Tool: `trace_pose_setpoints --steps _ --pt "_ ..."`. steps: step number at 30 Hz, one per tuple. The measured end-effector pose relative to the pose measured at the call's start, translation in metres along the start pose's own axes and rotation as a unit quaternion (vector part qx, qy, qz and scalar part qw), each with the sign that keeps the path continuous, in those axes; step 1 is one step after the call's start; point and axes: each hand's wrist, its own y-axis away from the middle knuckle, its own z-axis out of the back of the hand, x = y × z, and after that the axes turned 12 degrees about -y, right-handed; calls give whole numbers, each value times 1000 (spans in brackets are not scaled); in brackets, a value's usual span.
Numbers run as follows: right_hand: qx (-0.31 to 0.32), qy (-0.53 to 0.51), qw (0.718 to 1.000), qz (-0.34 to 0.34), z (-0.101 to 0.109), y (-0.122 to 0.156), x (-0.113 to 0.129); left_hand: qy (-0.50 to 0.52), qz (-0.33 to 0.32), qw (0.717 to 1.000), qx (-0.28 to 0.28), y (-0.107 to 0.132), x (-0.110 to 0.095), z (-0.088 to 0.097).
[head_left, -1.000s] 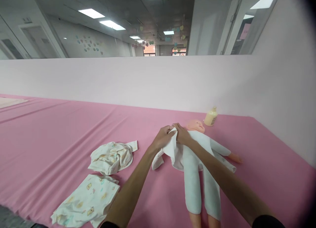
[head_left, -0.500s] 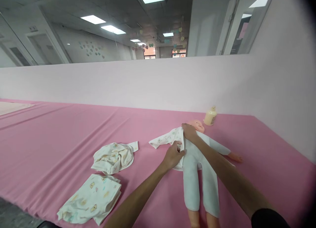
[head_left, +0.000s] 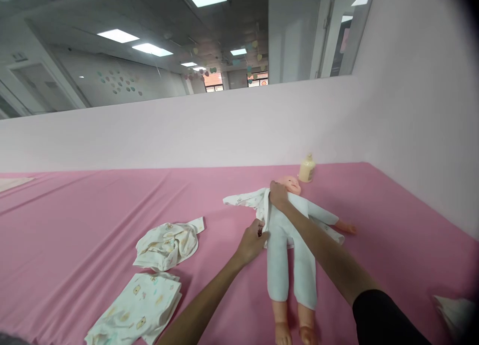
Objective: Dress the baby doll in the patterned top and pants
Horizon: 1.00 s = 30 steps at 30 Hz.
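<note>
A baby doll in a pale blue suit lies on its back on the pink sheet, head toward the wall. A white printed garment lies half under it, one sleeve spread out to the left. My right hand pinches the garment's edge at the doll's shoulder, beside the neck. My left hand grips the same edge lower down, at the doll's hip.
A crumpled printed garment and a folded one lie on the sheet to the left. A cream bottle stands by the pale wall behind the doll's head. White cloth shows at the right edge.
My left hand has left the doll's neck and slid down the garment's edge to the hip. The garment's sleeve now lies spread to the left. The view has shifted.
</note>
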Motion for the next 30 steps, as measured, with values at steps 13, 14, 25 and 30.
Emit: trace_pose_setpoints --steps 13,14,25,30 --pt "1 -69 995 77 13 42 -1 11 8 998 59 7 -24 6" --pt "-8 -78 994 81 17 54 -8 -8 2 997 73 10 -30 10" --pt "-63 -180 952 -240 54 187 -193 -447 -267 852 47 -69 -128 -43" --pt "0 -256 942 -218 40 182 -189 -490 -288 800 194 -150 -152 -111"
